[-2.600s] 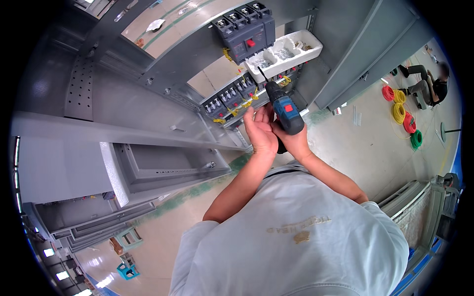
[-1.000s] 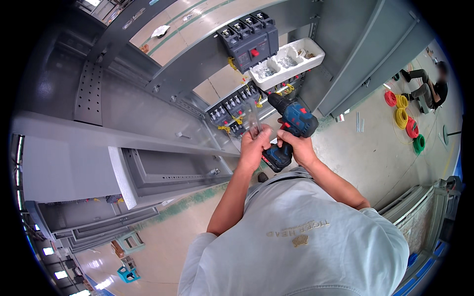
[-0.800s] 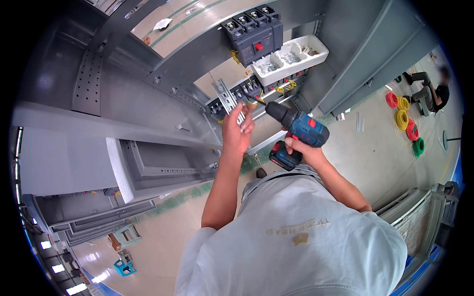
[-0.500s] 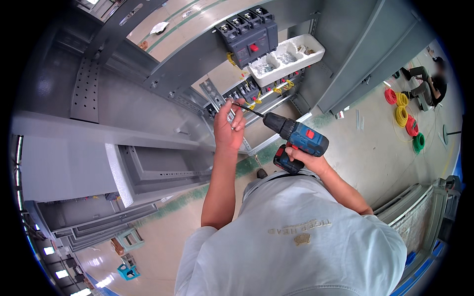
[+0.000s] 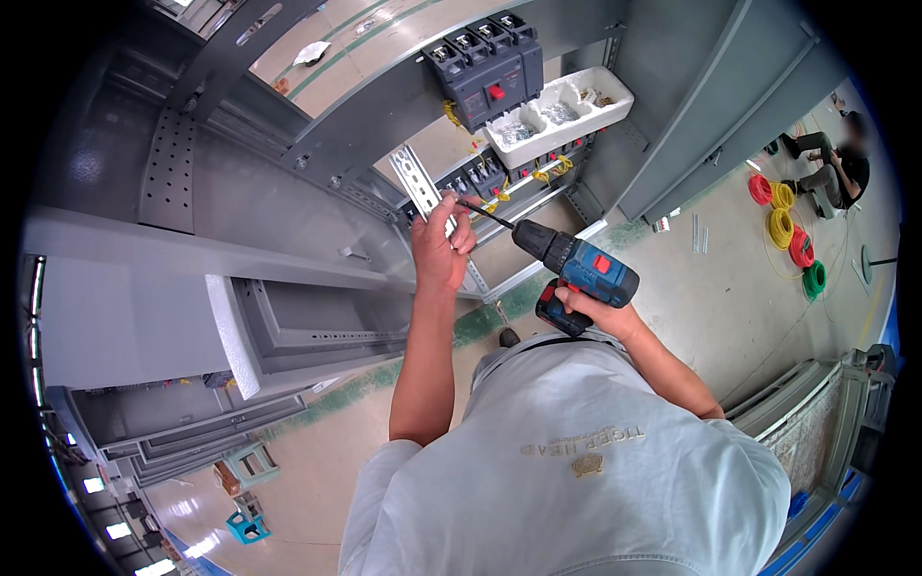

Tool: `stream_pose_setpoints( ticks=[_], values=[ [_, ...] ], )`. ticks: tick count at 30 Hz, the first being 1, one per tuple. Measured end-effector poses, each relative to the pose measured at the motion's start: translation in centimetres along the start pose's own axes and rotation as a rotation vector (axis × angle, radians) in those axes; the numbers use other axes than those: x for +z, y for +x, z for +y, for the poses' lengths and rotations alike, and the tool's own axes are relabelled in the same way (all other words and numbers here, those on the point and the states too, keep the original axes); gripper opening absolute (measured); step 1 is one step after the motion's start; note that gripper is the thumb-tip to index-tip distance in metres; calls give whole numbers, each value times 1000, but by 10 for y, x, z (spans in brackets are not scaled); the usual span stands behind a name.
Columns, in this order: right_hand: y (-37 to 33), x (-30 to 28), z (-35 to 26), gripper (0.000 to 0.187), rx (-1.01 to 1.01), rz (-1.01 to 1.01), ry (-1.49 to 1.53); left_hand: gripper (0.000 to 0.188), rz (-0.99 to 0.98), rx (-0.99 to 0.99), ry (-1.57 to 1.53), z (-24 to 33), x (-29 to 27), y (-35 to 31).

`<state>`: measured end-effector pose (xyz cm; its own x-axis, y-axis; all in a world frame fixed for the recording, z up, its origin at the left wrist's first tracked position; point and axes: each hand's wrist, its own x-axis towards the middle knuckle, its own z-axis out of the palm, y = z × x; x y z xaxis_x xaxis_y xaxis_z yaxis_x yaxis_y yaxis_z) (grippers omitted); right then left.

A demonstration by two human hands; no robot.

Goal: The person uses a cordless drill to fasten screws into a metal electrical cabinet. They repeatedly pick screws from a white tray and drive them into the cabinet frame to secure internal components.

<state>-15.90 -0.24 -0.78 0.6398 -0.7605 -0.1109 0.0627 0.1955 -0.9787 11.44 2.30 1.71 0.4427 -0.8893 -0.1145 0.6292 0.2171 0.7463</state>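
Note:
My left hand (image 5: 442,252) is closed around the lower end of a slotted metal DIN rail (image 5: 413,177), whose bright face tilts up and to the left. In my right hand (image 5: 597,309) is a blue and black cordless drill (image 5: 588,269), gripped by its handle. Its long thin bit (image 5: 488,215) reaches to my left fingertips, by the rail; whether the tip touches the rail or a screw is hidden by the fingers. Both hands are in front of an open grey metal cabinet (image 5: 375,110).
A large black circuit breaker (image 5: 495,88) is mounted on the cabinet's crossbar. Beside it sits a white foam tray (image 5: 569,134) of small hardware, above smaller breakers (image 5: 480,177) with yellow wires. Coloured wire coils (image 5: 780,228) lie at right, near a seated person (image 5: 834,173).
The rail has turned in my left hand, so its slotted face now shows bright and wide. My left hand has shifted slightly left; the drill has barely moved.

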Motion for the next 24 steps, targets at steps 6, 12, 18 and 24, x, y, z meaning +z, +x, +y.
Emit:
stream_pose_setpoints(
  ticks=[6,12,18,24],
  values=[
    [9,1,-13,23,78,-44,207,11,-4,3,34,1,1,1],
    [16,1,-17,32,100,-69,377,13,-37,23,35,1,4,5],
    [23,1,-10,35,41,-73,444,24,-3,20,-52,-5,21,3],
    [25,-2,-8,38,26,-23,379,28,260,182,115,-4,8,17]
  ],
)
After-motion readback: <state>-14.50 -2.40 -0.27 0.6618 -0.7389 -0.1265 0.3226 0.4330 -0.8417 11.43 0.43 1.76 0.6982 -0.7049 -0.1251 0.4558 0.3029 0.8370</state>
